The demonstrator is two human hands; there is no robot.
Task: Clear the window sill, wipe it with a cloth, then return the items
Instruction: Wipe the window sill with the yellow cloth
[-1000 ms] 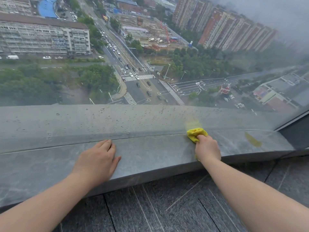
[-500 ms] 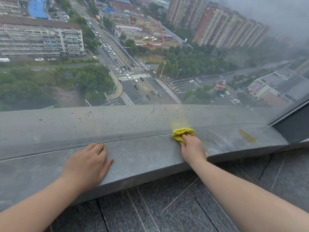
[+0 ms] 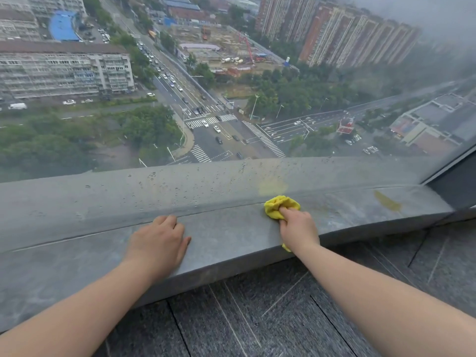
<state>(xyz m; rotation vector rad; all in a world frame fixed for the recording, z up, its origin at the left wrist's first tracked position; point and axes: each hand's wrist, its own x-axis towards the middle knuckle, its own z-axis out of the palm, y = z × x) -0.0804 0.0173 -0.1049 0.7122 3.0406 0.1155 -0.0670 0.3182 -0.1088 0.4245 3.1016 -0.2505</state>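
Note:
A grey stone window sill (image 3: pixel 226 235) runs across the view below a large glass pane. My right hand (image 3: pixel 298 226) presses a bunched yellow cloth (image 3: pixel 277 206) onto the sill close to the glass, right of centre. A bit of the cloth pokes out under my wrist at the sill's front edge. My left hand (image 3: pixel 158 240) lies flat on the sill, palm down, fingers together, holding nothing. No items stand on the visible sill.
The window glass (image 3: pixel 231 99) rises right behind the sill, with a faint yellow reflection of the cloth. A dark window frame (image 3: pixel 453 173) closes the sill at the right end. A yellowish smear (image 3: pixel 387 200) marks the sill near it. Dark carpet tiles (image 3: pixel 257 318) cover the floor below.
My right hand has slid the yellow cloth leftward along the sill by the glass. My left hand has stayed flat on the sill.

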